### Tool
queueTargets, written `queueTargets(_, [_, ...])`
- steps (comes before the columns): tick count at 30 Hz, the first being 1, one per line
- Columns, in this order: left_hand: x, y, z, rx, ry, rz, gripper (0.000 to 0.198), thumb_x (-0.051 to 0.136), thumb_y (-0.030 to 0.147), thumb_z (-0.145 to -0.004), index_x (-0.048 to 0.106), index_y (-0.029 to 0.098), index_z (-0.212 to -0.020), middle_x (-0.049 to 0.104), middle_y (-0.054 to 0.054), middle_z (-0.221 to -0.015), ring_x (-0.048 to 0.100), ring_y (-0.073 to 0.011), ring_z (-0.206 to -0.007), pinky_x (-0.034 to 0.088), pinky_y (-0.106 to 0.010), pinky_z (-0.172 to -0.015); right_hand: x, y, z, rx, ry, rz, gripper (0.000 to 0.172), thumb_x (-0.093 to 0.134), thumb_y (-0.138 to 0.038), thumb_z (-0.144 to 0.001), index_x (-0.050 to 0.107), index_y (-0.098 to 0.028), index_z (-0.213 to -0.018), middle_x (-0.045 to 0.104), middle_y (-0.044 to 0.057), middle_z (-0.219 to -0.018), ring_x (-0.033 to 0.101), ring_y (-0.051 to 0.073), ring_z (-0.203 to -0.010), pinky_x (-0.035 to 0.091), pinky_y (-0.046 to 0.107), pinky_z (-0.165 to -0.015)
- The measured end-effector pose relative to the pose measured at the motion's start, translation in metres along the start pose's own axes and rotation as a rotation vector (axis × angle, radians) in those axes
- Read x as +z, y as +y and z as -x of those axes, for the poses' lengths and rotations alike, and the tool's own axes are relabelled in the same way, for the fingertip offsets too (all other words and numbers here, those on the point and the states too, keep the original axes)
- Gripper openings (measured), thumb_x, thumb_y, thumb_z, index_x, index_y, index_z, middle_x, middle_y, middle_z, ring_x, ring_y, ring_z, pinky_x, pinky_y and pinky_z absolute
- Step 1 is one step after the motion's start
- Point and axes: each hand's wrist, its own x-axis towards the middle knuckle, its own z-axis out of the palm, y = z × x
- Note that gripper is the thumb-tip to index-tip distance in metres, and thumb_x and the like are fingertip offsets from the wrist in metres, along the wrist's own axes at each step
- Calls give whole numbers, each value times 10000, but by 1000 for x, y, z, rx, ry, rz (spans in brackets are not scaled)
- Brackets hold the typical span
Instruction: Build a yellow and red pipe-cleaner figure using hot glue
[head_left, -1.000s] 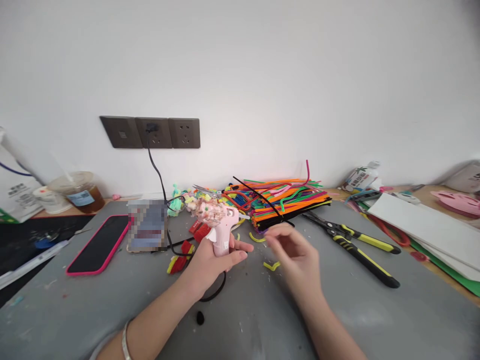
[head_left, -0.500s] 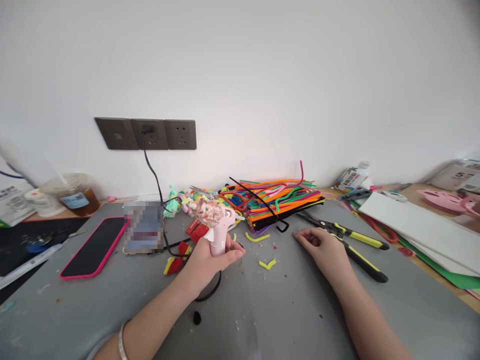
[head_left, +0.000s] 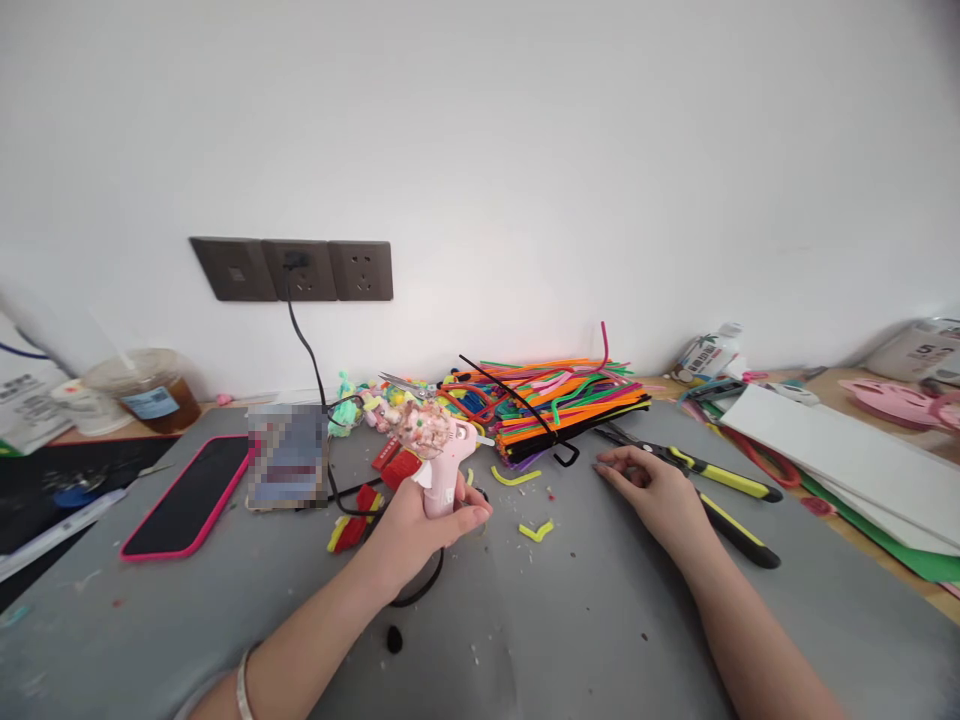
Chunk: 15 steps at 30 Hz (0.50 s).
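Observation:
My left hand (head_left: 416, 525) is wrapped round the handle of a pink hot glue gun (head_left: 444, 472). Its nozzle points right, and a decorated lump covers its rear. My right hand (head_left: 664, 500) is low over the grey mat, thumb and fingertips pinched together. Something small and dark shows at those tips, too small to name. Just beyond this hand lie pliers (head_left: 720, 474) with yellow and black handles, partly hidden by it. A heap of coloured pipe cleaners (head_left: 577, 412) is at the back. Short yellow pieces (head_left: 535, 531) lie between my hands.
On the left are a phone in a pink case (head_left: 187, 498), a blurred-out flat object (head_left: 287, 455) and a drink cup (head_left: 154, 392). A black cord (head_left: 304, 345) hangs from the wall socket (head_left: 298, 270). White sheets (head_left: 847, 465) are stacked at right. A black pompom-like bit (head_left: 394, 639) lies in front.
My right hand has shifted slightly to the right, still pinched. My left hand and the glue gun have moved very slightly right and down.

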Motion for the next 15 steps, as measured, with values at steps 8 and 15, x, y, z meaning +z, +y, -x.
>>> queueTargets(8, [-1, -4, -2, 11, -36, 22, 399, 848, 373, -660, 503, 182, -726, 663, -13, -834, 396, -67, -566, 317, -250, -553, -5, -5, 3, 108, 123, -182, 439, 609, -617, -739, 770, -213, -803, 714, 75, -717, 577, 224, -587, 435, 350, -556])
queueTargets(15, [-2, -6, -2, 46, -80, 53, 383, 832, 393, -705, 518, 176, -728, 626, 4, -806, 400, -54, -538, 326, -248, -540, -5, -7, 5, 154, 224, -401, 516, 744, -700, -604, 484, -259, -670, 545, -24, -547, 491, 165, -488, 405, 310, -488])
